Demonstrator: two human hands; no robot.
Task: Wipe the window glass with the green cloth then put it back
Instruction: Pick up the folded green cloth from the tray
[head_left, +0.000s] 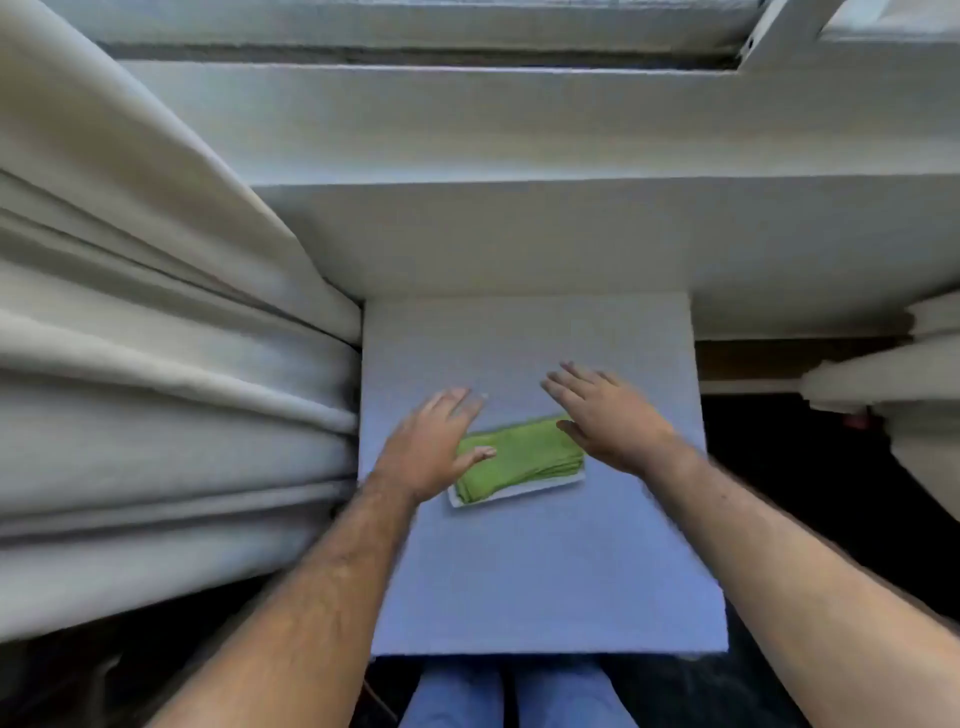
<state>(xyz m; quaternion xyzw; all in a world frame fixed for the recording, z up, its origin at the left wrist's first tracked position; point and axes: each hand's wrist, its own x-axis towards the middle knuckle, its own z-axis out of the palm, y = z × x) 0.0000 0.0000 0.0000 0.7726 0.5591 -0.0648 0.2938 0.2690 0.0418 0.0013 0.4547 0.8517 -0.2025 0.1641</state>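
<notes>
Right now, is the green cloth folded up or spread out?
Folded: the green cloth shows stacked layers along its edge, lying on a white tray.

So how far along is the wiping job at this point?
It cannot be settled from this frame. The green cloth lies folded on its white tray, with the left hand and right hand open, holding nothing. This fits either the start or the finish; the window glass isn't visible.

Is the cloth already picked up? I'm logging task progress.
No, the cloth lies folded on its white tray, with both open hands hovering over it.
</notes>
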